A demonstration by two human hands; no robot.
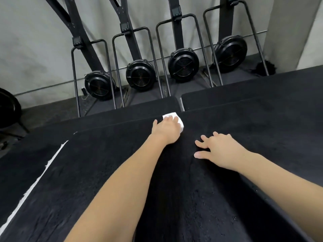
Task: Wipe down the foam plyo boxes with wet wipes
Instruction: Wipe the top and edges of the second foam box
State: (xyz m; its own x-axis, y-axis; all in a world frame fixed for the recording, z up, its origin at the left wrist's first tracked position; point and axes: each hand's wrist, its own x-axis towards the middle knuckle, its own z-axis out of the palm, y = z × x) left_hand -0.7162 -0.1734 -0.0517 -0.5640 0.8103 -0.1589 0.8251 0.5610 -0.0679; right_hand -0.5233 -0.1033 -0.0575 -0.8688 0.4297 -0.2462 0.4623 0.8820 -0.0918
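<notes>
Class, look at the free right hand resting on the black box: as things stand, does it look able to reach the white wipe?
Probably yes. The right hand rests flat and holds nothing, and bare box top lies between it and the wipe. But the left hand already presses on the wipe, covering most of it.

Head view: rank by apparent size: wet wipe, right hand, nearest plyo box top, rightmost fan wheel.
1. nearest plyo box top
2. right hand and rightmost fan wheel: look alike, and depth differs, so unranked
3. wet wipe, mostly hidden under the left hand
</notes>
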